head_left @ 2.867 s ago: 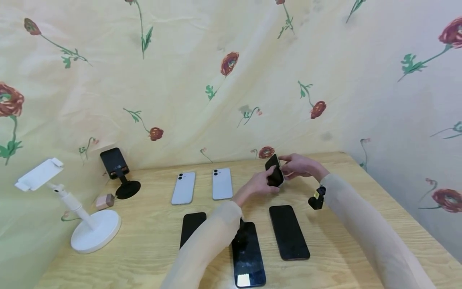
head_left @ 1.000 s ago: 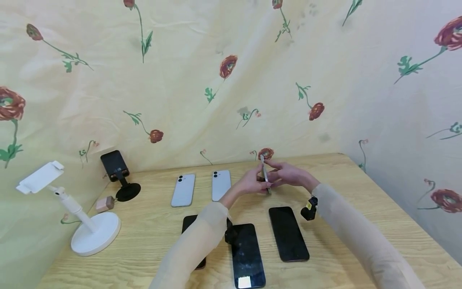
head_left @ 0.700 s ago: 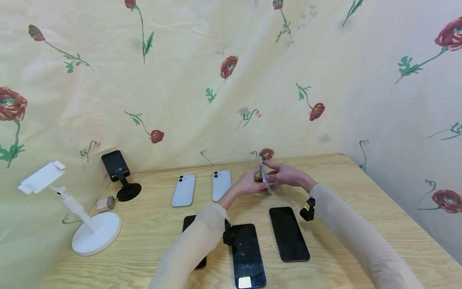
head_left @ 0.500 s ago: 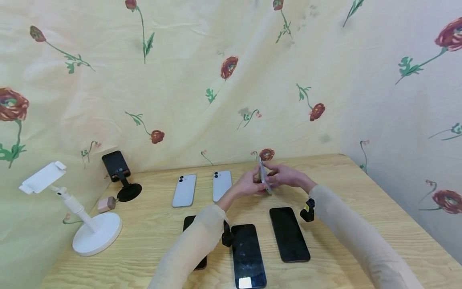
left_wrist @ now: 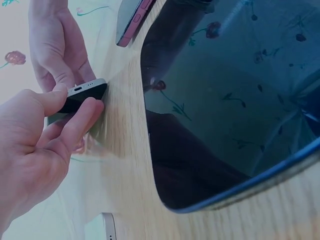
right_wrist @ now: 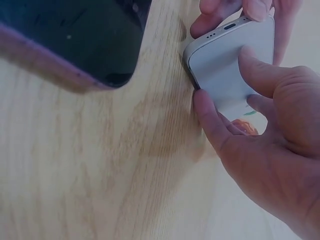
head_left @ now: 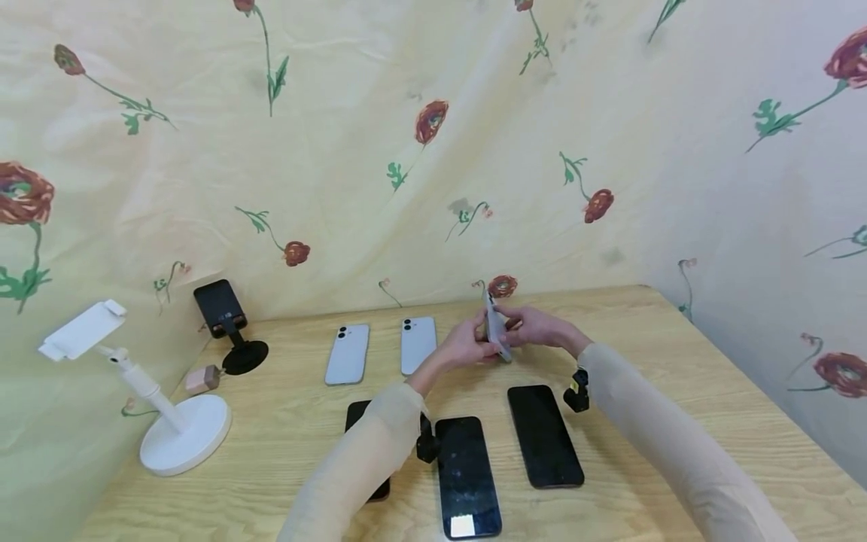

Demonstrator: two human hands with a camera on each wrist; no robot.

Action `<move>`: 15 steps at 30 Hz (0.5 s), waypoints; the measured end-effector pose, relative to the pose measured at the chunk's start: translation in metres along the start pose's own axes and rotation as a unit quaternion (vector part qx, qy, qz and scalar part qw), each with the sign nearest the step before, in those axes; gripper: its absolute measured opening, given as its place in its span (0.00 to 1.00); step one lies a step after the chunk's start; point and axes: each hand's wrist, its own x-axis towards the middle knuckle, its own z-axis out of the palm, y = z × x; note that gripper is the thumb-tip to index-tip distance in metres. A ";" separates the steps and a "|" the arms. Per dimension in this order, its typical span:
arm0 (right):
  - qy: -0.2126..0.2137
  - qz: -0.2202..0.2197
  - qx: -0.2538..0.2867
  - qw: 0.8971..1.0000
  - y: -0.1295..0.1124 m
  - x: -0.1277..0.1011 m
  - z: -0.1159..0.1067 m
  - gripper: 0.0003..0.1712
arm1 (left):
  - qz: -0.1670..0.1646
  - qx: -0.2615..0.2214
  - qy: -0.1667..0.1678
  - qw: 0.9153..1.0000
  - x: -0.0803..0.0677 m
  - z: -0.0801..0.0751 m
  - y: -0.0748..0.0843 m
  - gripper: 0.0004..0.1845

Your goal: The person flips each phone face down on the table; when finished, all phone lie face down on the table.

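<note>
Hands meet at the far middle of the wooden table (head_left: 677, 354), where I have my left hand (head_left: 466, 348) and my right hand (head_left: 535, 328) both closed on one white smartphone (head_left: 495, 331), stood on its lower edge on the wood and seen edge-on from the head view. From the left wrist, my thumb and forefinger pinch the phone's bottom end (left_wrist: 82, 95), dark screen side toward that camera (a port and small holes show in the silver edge). From the right wrist, my fingertips (right_wrist: 250, 56) curl over the white back (right_wrist: 235, 65), with the thumb (right_wrist: 207, 120) pressed along its side edge, so each grip is narrow and full of phone. Two more white phones (head_left: 348, 354) (head_left: 418, 345) lie camera-side up just to the left of the hands, side by side. Nearer me lie three phones face up with dark screens: one (head_left: 544, 435) under my right forearm, one (head_left: 467, 485) in the middle, and one (head_left: 359, 418) partly hidden by my left sleeve (head_left: 366, 467). At the table's left stand a white phone holder (head_left: 169, 429) and a black phone holder (head_left: 230, 331), with a small pinkish charger block (head_left: 201, 379) between them. Flower-printed cloth (head_left: 433, 150) hangs behind.
</note>
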 end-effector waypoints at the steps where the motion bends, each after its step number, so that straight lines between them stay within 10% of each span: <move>1: 0.001 0.001 -0.004 1.000 0.000 0.000 -0.001 0.43 | 0.001 0.005 0.001 1.000 0.001 0.000 0.000 0.45; 15: -0.026 0.050 -0.028 0.998 0.001 0.001 -0.008 0.47 | 0.008 0.123 0.045 0.991 0.000 0.003 -0.002 0.49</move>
